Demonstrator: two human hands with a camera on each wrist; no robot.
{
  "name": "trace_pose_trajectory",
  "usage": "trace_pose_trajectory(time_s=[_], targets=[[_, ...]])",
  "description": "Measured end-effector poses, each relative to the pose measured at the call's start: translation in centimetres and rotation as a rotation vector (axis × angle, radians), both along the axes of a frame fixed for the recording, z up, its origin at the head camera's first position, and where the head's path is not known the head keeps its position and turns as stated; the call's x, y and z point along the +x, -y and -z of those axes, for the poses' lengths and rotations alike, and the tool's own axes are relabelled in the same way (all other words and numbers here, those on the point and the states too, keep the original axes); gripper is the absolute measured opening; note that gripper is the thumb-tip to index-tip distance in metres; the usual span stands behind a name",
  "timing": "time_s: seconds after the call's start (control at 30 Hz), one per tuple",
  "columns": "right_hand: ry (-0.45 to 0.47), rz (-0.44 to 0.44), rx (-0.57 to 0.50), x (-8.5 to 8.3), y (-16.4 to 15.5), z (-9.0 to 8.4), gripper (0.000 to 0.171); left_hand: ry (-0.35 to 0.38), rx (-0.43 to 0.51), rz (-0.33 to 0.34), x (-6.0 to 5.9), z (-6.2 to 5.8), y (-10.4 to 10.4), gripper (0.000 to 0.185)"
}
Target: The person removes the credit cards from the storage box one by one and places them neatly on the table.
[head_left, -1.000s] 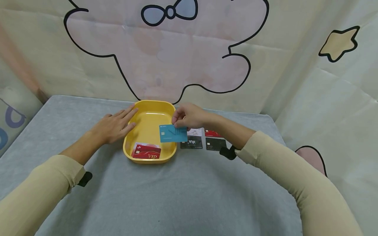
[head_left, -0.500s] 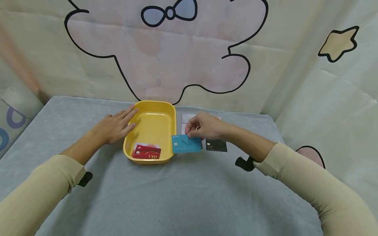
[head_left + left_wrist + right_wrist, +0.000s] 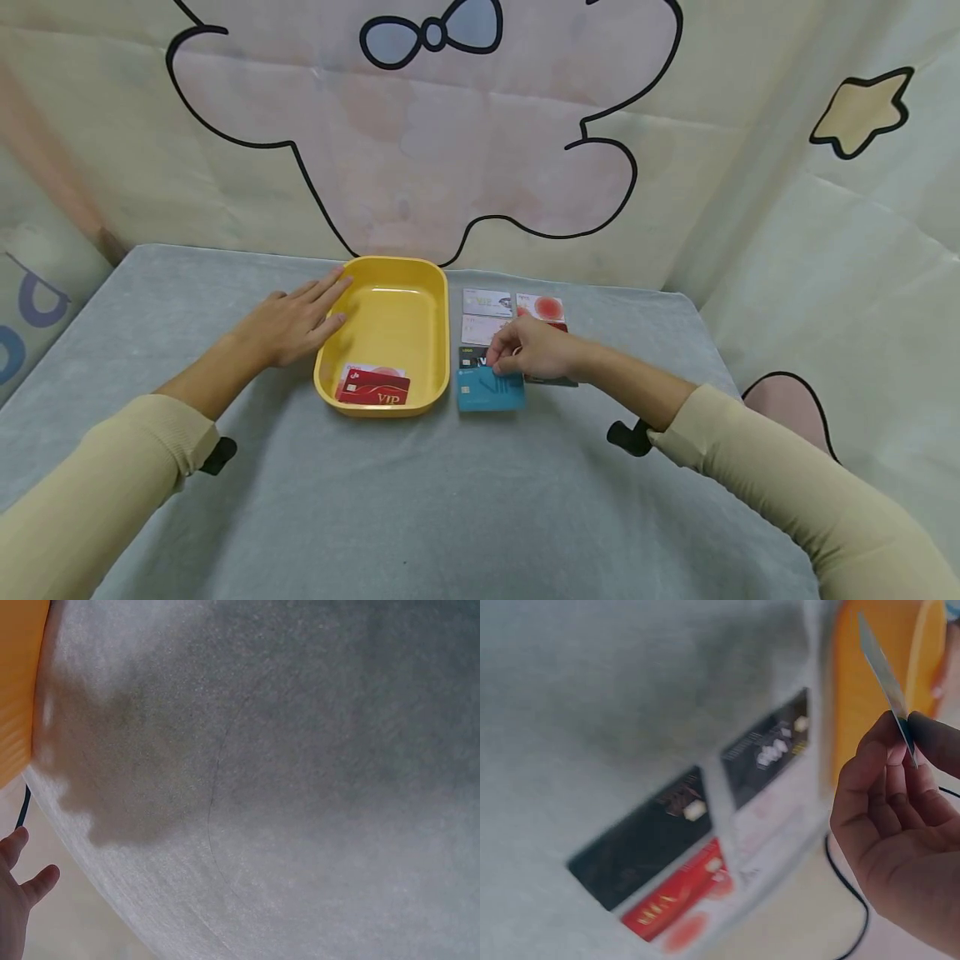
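The left hand (image 3: 288, 327) rests on the left rim of the yellow tray (image 3: 390, 321), its grip spread, fingers straight. In the tray's near end, a red card (image 3: 373, 388) overlaps a pale card (image 3: 362, 367). Just right of the tray, the right hand's (image 3: 536, 345) grip pinches the blue card (image 3: 489, 394) above the tabletop (image 3: 420, 508), where more cards (image 3: 487, 302) lie in two columns.

The tray (image 3: 386, 325) stands on the worktop (image 3: 405, 500), the backdrop (image 3: 450, 150) behind. Inside its near end, a front card (image 3: 375, 387) partly overlaps a back card (image 3: 386, 368). Just right of it lie a left column of cards (image 3: 480, 327) and, beside that, a right column of cards (image 3: 542, 308). The left hand (image 3: 292, 323) is at the tray's left rim; the right hand (image 3: 536, 346) holds another card (image 3: 491, 393) by the left column's near end.
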State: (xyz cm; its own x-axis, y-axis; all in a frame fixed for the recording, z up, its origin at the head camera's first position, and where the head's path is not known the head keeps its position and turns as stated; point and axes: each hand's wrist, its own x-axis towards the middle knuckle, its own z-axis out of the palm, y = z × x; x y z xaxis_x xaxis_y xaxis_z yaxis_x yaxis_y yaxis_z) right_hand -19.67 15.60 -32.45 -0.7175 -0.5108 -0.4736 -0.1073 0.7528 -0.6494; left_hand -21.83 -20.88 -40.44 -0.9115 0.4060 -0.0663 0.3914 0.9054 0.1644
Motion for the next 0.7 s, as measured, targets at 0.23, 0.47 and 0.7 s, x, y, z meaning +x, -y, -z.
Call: trace_pose_trajectory(time_s=[0.23, 0.47, 0.7], targets=[[0.004, 0.035, -0.013, -0.1, -0.9, 2.9, 0.011, -0.003, -0.001, -0.004, 0.0, 0.1, 0.0, 0.068], [0.015, 0.046, -0.022, -0.3, -1.3, 4.3, 0.012, -0.002, 0.004, -0.001, 0.1, -0.1, -0.1, 0.068], [-0.082, -0.066, 0.029, -0.3, -1.3, 5.2, 0.014, 0.006, 0.006, -0.005, 0.2, -0.2, -0.2, 0.068]])
